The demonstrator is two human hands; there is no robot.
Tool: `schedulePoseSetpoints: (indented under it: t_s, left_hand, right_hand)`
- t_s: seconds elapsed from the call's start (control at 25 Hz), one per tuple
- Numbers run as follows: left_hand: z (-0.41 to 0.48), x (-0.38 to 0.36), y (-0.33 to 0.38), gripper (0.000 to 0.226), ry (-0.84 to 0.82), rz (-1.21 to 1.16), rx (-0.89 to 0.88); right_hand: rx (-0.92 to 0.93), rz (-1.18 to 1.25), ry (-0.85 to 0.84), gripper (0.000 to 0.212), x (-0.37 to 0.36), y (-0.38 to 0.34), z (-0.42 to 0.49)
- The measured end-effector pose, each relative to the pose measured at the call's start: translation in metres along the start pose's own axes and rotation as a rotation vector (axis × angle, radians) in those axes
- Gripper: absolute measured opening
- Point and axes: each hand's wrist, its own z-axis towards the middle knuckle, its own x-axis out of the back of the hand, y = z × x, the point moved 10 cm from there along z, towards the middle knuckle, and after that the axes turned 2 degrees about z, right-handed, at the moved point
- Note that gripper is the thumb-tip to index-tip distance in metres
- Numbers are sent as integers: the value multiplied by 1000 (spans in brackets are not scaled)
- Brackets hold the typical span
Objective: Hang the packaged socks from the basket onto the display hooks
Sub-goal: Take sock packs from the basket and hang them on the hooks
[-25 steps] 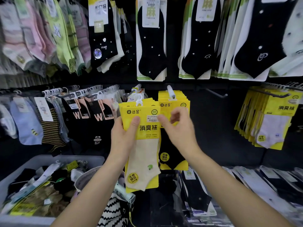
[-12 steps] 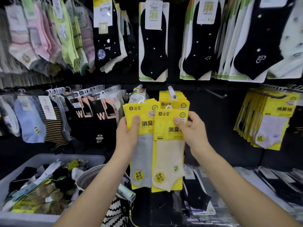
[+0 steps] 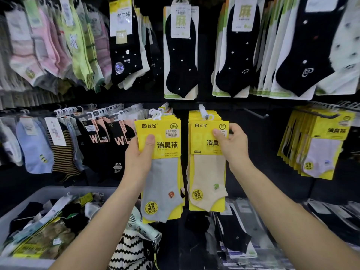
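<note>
Head camera looks down at two bare arms reaching toward a dark wall full of socks. The left hand (image 3: 136, 162) holds a yellow cardboard pack with a grey sock (image 3: 163, 172) on it. The thumb lies flat on the front and the fingers are curled round behind, so the grip is tight. More yellow packs sit behind this one in the same hand, and small white hangers stick up from the top of the bunch. This bunch is held up in the air, just left of the middle.

The right hand (image 3: 231, 145) pinches a yellow cardboard pack with a cream sock (image 3: 206, 172) near its top right corner. The thumb presses on the front and the fingers wrap round the edge. This pack hangs straight down at the front of a row of the same yellow packs, and its little white hanger is right up at the white-tipped metal hook (image 3: 202, 112). The two packs are side by side with a thin dark gap between them.

Low on the left is the grey plastic basket (image 3: 44, 193), with a jumble of sock packs inside. A black-and-white zigzag bag (image 3: 128, 250) sits just beside it. Black dotted socks (image 3: 181, 55) hang in the row above. Far right hang yellow packs with pale socks (image 3: 319, 149).
</note>
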Motion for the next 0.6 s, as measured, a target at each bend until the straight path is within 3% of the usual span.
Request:
schedulePoseSetpoints:
  t_s: [0.24,0.32,0.52,0.6]
  left_hand:
    - [-4,-12,1,13,-42,-31,9]
    - [-6,-21,2,18,-49,-23,11]
    - [-11,-31,5,13,-49,-28,7]
    - [-16,-37,7,8,-62,-27,-2]
  right_hand:
    - [32,-143,-65,13,-12,-2,5]
    - [22,-182,-77,16,-9,1,5]
    - [126,-120,111,28,20,-8,-20]
    - [152,-53,-19,24,0,-16,-32]
